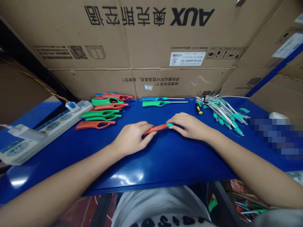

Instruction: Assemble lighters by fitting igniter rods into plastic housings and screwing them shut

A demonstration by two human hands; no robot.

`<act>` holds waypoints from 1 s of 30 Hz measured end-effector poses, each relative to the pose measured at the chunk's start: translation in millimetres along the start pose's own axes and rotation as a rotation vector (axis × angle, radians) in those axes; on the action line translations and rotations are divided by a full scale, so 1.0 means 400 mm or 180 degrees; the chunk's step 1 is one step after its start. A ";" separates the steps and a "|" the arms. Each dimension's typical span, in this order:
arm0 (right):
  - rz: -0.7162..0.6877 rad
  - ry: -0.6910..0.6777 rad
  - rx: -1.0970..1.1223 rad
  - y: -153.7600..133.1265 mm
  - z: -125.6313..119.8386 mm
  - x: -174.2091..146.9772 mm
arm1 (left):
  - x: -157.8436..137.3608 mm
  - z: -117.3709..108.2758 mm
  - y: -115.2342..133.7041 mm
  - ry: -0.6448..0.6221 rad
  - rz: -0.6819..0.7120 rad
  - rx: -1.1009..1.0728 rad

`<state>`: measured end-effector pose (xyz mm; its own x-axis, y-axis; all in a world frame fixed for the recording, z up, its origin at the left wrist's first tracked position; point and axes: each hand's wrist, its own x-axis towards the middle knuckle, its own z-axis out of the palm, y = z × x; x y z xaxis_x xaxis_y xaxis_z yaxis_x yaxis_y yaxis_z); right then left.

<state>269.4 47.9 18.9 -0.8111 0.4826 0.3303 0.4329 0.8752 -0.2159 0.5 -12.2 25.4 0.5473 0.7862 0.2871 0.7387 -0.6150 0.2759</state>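
Note:
Above the middle of the blue table, my left hand (pixel 131 138) is closed around an orange-red lighter handle (pixel 158 128), the long-necked kind. At the handle's right end is a teal piece (pixel 169 125), pinched by the fingers of my right hand (pixel 186 125). My right fingers hide whatever lies beyond the teal piece. To the left of my left hand lie several lighter handles (pixel 100 125) in red, green and blue, without metal tubes. Behind my hands are a green lighter (pixel 153 103) and a blue lighter (pixel 153 99), each with a metal tube. Right of them sits a pile of metal tubes with teal ends (pixel 224 113).
A white power strip (pixel 53 126) with plugs runs along the table's left side. A yellow-and-black screwdriver (pixel 199 109) lies beside the tube pile. Large cardboard (pixel 142 47) walls off the back. Below the table at right, a box holds colourful lighter parts (pixel 251 206).

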 end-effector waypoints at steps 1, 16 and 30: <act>-0.0041 0.0016 -0.0003 -0.001 0.002 0.000 | 0.001 0.002 -0.001 0.0022 0.0018 -0.0109; -0.0797 0.0570 -0.0395 -0.023 0.016 -0.006 | 0.014 0.010 0.000 -0.0168 -0.0732 -0.1660; -0.0259 0.0017 -0.0411 -0.032 -0.003 0.003 | 0.001 0.028 0.009 0.0195 0.0025 -0.0200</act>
<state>263.4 37.5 23.0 -0.8436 0.4098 0.3469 0.4130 0.9081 -0.0685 7.6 -13.5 16.3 0.5265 0.7773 0.3445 0.7072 -0.6253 0.3299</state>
